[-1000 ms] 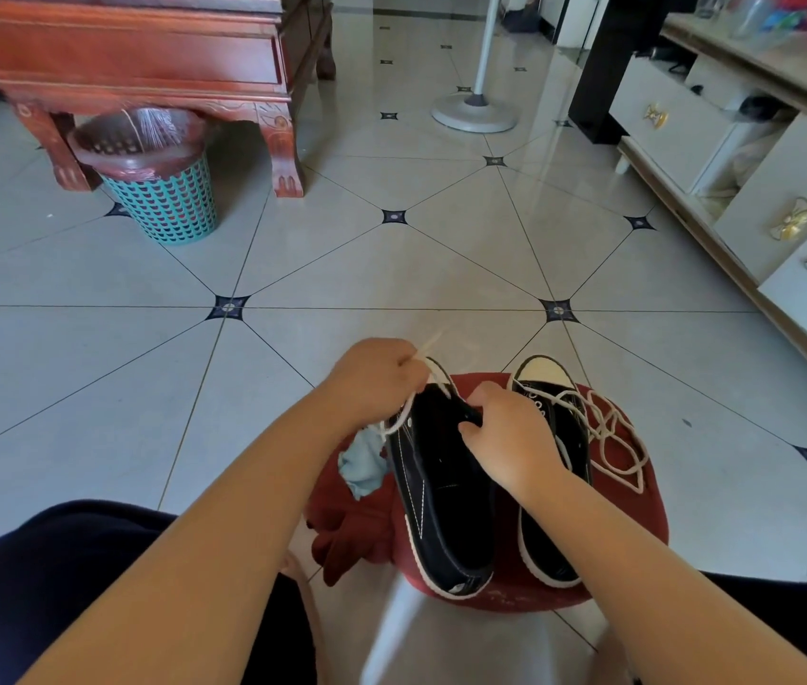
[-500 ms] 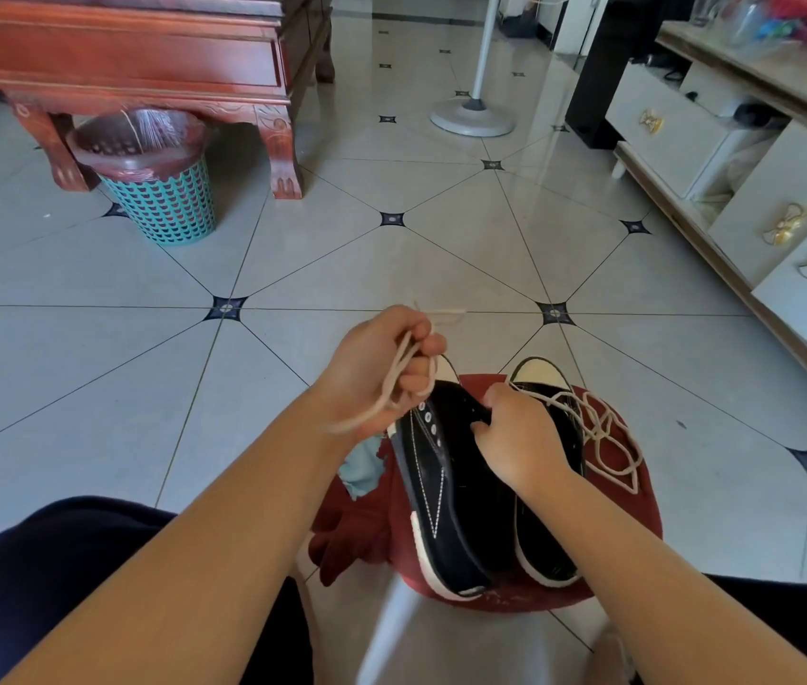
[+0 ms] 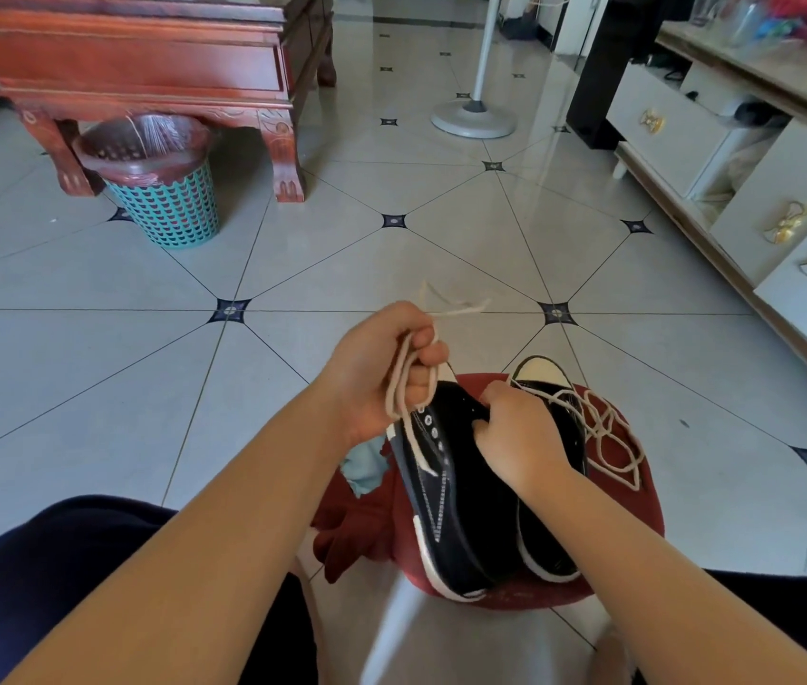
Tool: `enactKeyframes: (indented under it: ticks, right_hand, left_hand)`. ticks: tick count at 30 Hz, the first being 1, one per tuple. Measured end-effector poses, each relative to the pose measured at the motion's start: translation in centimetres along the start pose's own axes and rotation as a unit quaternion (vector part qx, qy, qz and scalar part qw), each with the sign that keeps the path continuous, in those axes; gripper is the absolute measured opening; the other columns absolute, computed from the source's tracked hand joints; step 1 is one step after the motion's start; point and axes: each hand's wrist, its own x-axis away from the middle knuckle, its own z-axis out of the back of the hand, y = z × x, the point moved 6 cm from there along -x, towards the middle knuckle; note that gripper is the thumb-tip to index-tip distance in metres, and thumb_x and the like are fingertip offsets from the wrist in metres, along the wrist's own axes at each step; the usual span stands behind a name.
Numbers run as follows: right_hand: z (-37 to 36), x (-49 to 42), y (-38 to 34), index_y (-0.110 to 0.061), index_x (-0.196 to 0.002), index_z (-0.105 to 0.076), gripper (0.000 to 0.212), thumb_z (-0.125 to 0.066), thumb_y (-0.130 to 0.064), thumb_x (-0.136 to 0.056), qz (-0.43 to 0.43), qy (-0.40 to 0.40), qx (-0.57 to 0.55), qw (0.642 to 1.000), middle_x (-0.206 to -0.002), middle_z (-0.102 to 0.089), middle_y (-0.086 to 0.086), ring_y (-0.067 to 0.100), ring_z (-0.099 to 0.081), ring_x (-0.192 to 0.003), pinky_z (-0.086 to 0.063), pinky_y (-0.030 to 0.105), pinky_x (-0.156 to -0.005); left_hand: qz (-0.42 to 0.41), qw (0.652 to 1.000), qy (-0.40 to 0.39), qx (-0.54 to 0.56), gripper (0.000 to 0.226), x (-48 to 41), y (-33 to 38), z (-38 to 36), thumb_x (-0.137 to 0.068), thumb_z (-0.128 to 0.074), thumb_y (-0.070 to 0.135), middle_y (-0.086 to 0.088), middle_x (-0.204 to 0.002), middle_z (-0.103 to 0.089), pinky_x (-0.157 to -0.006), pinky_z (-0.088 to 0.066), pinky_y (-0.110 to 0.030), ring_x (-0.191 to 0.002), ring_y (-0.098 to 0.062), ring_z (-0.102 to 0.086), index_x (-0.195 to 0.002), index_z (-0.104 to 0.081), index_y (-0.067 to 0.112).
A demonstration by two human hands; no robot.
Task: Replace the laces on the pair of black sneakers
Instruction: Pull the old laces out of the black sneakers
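Fingers (image 3: 423,360) of the left hand (image 3: 381,368) curl tight around a bunched cream shoelace (image 3: 404,373), its loops hanging below the fist and its frayed ends sticking out past the knuckles over the tiled floor (image 3: 292,269). The right hand (image 3: 520,432) clamps the collar of a black sneaker (image 3: 445,491), fingers pressed together on the upper and thumb tucked inside the opening. That shoe is tipped on its side, white sole edge facing left, metal eyelets showing, and it rests on a round dark red stool cushion (image 3: 628,526) between the person's knees.

The second black sneaker (image 3: 547,388) lies just beside it on the same cushion, its white toe cap pointing away from the wearer, partly hidden behind the right wrist. Another cream lace (image 3: 609,437) lies in loose coils across its tongue and spills onto the cushion to the right. A pale blue cloth (image 3: 364,467) peeks out at the left edge of the cushion, under the left wrist.

Farther off, a teal wastebasket (image 3: 164,200) with a pink liner stands under a red wooden table (image 3: 144,66). A white fan base (image 3: 473,118) sits on the tiles, and a white cabinet (image 3: 737,190) with gold bow handles lines the right wall.
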Motion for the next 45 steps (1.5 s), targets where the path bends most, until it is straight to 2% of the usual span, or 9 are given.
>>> enactKeyframes:
  ticks: [5, 12, 15, 17, 21, 26, 32, 40, 45]
  right_hand:
    - [-0.2, -0.1, 0.7, -0.006, -0.114, -0.054, 0.029, -0.052, -0.026, -0.093, -0.018, -0.018, -0.028, 0.999, -0.095, -0.06, 0.004, 0.019, -0.056, -0.089, -0.036, 0.023, -0.069]
    - [0.2, -0.3, -0.6, -0.028, -0.132, -0.047, 0.044, -0.058, -0.032, -0.089, 0.079, -0.014, -0.069, 0.994, -0.109, -0.055, -0.001, 0.016, -0.052, -0.105, -0.039, 0.026, -0.086]
    - [-0.5, -0.6, -2.4, -0.027, -0.099, -0.063, 0.013, -0.056, -0.03, -0.089, 0.174, -0.017, -0.061, 0.983, -0.081, -0.054, -0.001, 0.02, -0.053, -0.083, -0.038, 0.03, -0.072]
    - [-0.3, -0.8, -2.7, -0.02, -0.07, -0.059, 0.024, -0.053, -0.026, -0.092, 0.181, -0.013, -0.072, 0.981, -0.064, -0.049, -0.002, 0.015, -0.046, -0.062, -0.033, 0.03, -0.062]
    - [0.8, -1.4, -0.9, -0.009, -0.086, -0.067, 0.024, -0.046, -0.017, -0.095, 0.061, 0.012, -0.19, 0.98, -0.082, -0.062, -0.001, 0.011, -0.052, -0.075, -0.036, 0.016, -0.063]
    - [0.6, -1.6, -1.0, -0.009, -0.081, -0.06, 0.026, -0.039, -0.011, -0.096, 0.042, 0.005, -0.237, 0.971, -0.08, -0.059, -0.002, 0.015, -0.054, -0.078, -0.041, 0.028, -0.074]
    - [0.3, -2.0, 0.1, -0.015, -0.083, -0.056, 0.024, -0.038, -0.016, -0.098, 0.048, 0.01, -0.208, 0.977, -0.075, -0.054, -0.005, 0.011, -0.048, -0.071, -0.032, 0.011, -0.058]
    - [-0.5, -2.1, -0.6, -0.014, -0.093, -0.063, 0.014, -0.05, -0.018, -0.093, 0.048, 0.002, -0.191, 0.98, -0.078, -0.057, -0.009, 0.008, -0.051, -0.075, -0.033, 0.007, -0.059]
    - [-0.7, -2.2, -1.6, -0.015, -0.092, -0.056, 0.01, -0.046, -0.018, -0.095, 0.073, -0.013, -0.194, 0.978, -0.072, -0.05, -0.009, 0.003, -0.044, -0.062, -0.034, 0.01, -0.055]
  left_hand:
    - [-0.065, 0.903, 0.2, -0.374, 0.022, -0.3, 0.0, 2.2, -0.081, -0.049, 0.01, -0.003, -0.064, -0.051, -0.049, -0.033, -0.024, -0.051, -0.013, -0.043, -0.059, -0.053, 0.012]
    - [-0.054, 0.99, 0.074, -0.104, 0.037, -0.6, -0.4, 1.0, -0.088, -0.048, 0.011, -0.004, -0.063, -0.059, -0.06, -0.044, -0.024, -0.057, -0.014, -0.048, -0.051, -0.053, 0.012]
    - [-0.017, 0.997, 0.001, -0.07, 0.041, -0.6, -1.5, 0.0, -0.09, -0.047, 0.013, -0.003, -0.06, -0.056, -0.058, -0.046, -0.024, -0.056, -0.015, -0.048, -0.05, -0.053, 0.013]
    - [-0.012, 0.999, 0.017, -0.037, 0.04, -0.9, -1.8, 0.3, -0.091, -0.047, 0.013, -0.003, -0.06, -0.056, -0.053, -0.045, -0.023, -0.053, -0.014, -0.048, -0.051, -0.053, 0.012]
    - [-0.054, 0.968, 0.145, -0.2, 0.027, -1.4, -1.5, 2.2, -0.083, -0.049, 0.006, -0.006, -0.058, -0.051, -0.049, -0.036, -0.021, -0.049, -0.014, -0.042, -0.057, -0.055, 0.008]
    - [-0.043, 0.945, 0.166, -0.277, 0.02, -1.8, -2.6, 2.1, -0.083, -0.05, 0.009, 0.0, -0.056, -0.05, -0.052, -0.038, -0.019, -0.052, -0.012, -0.045, -0.064, -0.055, 0.01]
    - [-0.043, 0.938, 0.164, -0.301, 0.02, -2.7, -3.0, 2.4, -0.084, -0.05, 0.012, -0.006, -0.067, -0.053, -0.057, -0.042, -0.026, -0.056, -0.015, -0.047, -0.064, -0.052, 0.012]
    - [-0.102, 0.8, 0.123, -0.579, 0.033, -2.9, -4.3, 2.3, -0.075, -0.073, 0.024, 0.005, -0.081, -0.043, -0.064, -0.032, -0.026, -0.081, -0.016, -0.045, -0.09, -0.046, 0.013]
    - [-0.098, 0.843, 0.123, -0.514, 0.033, -3.3, -3.7, 3.1, -0.075, -0.074, 0.02, 0.006, -0.074, -0.042, -0.058, -0.033, -0.024, -0.07, -0.013, -0.043, -0.089, -0.045, 0.011]
